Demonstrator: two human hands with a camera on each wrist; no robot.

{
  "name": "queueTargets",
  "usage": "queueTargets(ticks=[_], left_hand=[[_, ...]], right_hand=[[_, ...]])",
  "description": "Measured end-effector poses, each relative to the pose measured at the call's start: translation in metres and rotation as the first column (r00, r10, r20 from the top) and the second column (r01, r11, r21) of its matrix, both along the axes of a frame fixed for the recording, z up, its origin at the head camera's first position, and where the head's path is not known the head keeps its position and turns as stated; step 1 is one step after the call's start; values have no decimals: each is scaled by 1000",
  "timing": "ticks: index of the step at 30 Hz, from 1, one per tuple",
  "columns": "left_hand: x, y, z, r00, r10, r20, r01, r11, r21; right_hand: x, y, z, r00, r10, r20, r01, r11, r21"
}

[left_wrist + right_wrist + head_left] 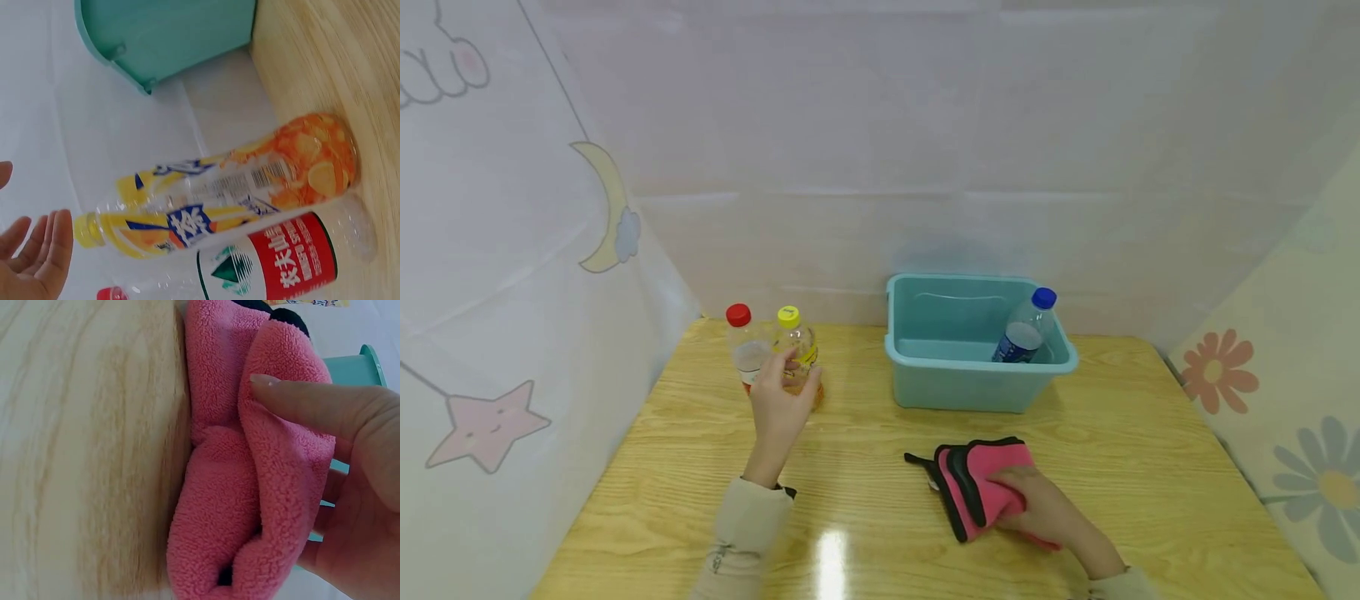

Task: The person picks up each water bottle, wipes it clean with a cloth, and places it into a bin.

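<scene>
My left hand (781, 407) is raised beside a clear bottle with a yellow cap (187, 226), thumb and fingers spread apart with nothing held. In the left wrist view its fingertips come near that cap, a small gap between. The bottle stands upright, with an orange-fruit pattern near its base. Right next to it is a red-capped water bottle (289, 259) with a red and white label. Over at the right, my right hand (1037, 504) grips a folded pink cloth with black edging (996, 467), thumb on the near side and fingers behind the fold. The cloth's lower side lies along the table.
A teal plastic bin (970, 385) stands at the back of the wooden table (865, 508). Inside it leans a blue-capped bottle (1024, 333) toward the right. Pale printed sheets (850, 167) hang behind the table and on both sides.
</scene>
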State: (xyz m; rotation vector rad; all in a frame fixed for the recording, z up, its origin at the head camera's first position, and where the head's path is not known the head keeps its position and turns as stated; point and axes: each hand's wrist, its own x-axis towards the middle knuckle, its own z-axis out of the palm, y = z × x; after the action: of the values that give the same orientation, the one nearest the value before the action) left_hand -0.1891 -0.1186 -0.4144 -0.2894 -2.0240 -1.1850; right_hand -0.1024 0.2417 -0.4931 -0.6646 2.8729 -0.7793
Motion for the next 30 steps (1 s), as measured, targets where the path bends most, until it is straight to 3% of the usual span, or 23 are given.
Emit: queueTargets(ticks=[5, 8, 14, 20, 25, 30], left_hand=[[-9, -9, 2, 986, 153, 61, -151, 988, -40], [-13, -13, 3, 976, 176, 127, -170, 984, -54], [-19, -14, 7, 937, 213, 278, -185, 975, -122], [-25, -11, 4, 919, 260, 296, -208, 958, -197], [-29, -7, 2, 907, 261, 330, -197, 956, -217], [-32, -4, 0, 914, 275, 298, -203, 946, -251]], right_hand=[[-1, 1, -2, 1000, 3, -5, -3, 1000, 0], [-1, 1, -1, 1000, 9, -2, -9, 1000, 1], [-2, 0, 1, 1000, 28, -12, -28, 1000, -1], [-3, -1, 0, 999, 26, -32, -26, 1000, 8], [-3, -2, -3, 998, 16, -61, -15, 1000, 20], [-3, -2, -5, 998, 5, -70, -3, 999, 34]])
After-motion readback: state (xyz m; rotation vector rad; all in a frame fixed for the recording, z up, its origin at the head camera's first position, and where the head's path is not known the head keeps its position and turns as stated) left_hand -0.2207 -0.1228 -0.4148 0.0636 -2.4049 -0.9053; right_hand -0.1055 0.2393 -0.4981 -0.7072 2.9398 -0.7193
